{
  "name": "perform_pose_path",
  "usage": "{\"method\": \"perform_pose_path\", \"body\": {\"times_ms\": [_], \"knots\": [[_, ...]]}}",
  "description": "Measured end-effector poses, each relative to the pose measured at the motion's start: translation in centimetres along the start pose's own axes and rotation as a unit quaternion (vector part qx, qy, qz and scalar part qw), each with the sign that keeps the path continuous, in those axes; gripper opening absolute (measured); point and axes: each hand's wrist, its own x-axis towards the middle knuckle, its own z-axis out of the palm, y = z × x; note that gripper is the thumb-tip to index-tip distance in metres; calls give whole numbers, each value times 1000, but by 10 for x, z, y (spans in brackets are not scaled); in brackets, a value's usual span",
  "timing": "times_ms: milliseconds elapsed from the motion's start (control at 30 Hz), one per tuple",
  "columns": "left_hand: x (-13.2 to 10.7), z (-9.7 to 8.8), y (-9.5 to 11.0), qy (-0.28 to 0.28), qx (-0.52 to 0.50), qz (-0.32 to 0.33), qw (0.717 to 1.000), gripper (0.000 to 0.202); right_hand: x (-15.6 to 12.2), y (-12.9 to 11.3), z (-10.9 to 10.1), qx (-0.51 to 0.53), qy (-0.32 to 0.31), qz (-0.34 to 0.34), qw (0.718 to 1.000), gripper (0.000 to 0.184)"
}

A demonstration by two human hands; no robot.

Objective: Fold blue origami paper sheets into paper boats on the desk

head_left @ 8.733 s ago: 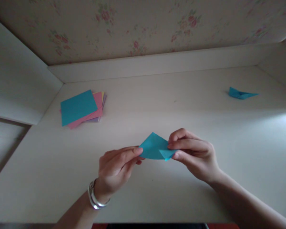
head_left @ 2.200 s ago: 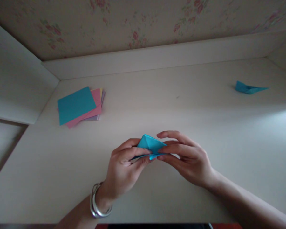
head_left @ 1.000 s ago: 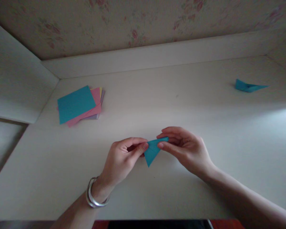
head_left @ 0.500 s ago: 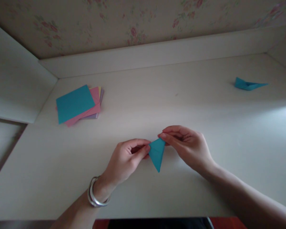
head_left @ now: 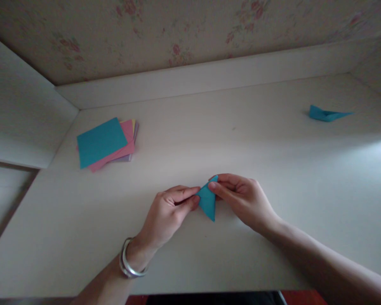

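Left hand [head_left: 161, 216] and right hand [head_left: 246, 201] pinch the blue folded-paper triangle [head_left: 207, 202], left and top (best pressed evenly, I'd say).

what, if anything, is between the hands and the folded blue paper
Nothing visible: the left hand pinches the folded blue paper at its left corner, the right hand near its top. The coloured paper stack and another folded blue piece lie off to either side.
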Motion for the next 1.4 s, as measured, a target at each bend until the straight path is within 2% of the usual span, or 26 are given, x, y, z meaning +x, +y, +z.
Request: {"method": "perform_pose_path", "body": {"times_ms": [100, 233, 400, 500, 600, 700, 767, 833, 900, 1000, 1067, 1167, 1233, 1333, 1400], "knots": [[-1, 2, -2, -27, -19, -17, 999, 26, 0, -3, -2, -16, 14, 10, 1000, 26], [-1, 2, 0, -50, -76, -89, 992, 30, 1, -4, -4, -56, 31, 4, 998, 25], [-1, -2, 11, -79, -151, -151, 974, 40, 0, -3, -7, -112, 28, -30, 993, 27], [-1, -2, 14, -70, -185, -177, 964, 46, -2, -5, -6, -135, 18, -61, 989, 27], [-2, 0, 11, -74, -151, -157, 973, 42, -4, -5, -4, -150, 15, -83, 985, 26], [-5, 3, 8, -83, -26, -67, 994, 26, -6, -5, 0, -165, 37, -93, 981, 23], [-7, 5, 8, -64, 51, 0, 997, 21, -6, -4, 2, -171, 56, -101, 979, 20], [-9, 6, 9, -45, 85, 35, 995, 18, -6, -3, 3, -179, 69, -110, 975, 19], [-9, 6, 10, -54, 80, 30, 995, 15, -6, -3, 3, -189, 70, -118, 972, 19], [-6, 6, 10, -78, 30, -20, 996, 13, -6, -1, 3, -194, 59, -112, 973, 20], [-4, 5, 9, -59, -5, -47, 997, 13, -5, 0, 3, -165, 36, -93, 981, 25], [-3, 4, 9, 5, -68, -65, 996, 15, -5, 0, 3, -105, 6, -72, 992, 34], [-3, 4, 9, 32, -111, -74, 991, 17, -6, -1, 3, -119, 5, -86, 989, 28], [-3, 6, 9, 31, -126, -84, 988, 18, -8, -3, 1, -165, 25, -130, 977, 21], [-2, 7, 9, 23, -105, -81, 991, 18, -9, -4, 0, -159, 33, -145, 976, 19]]}}
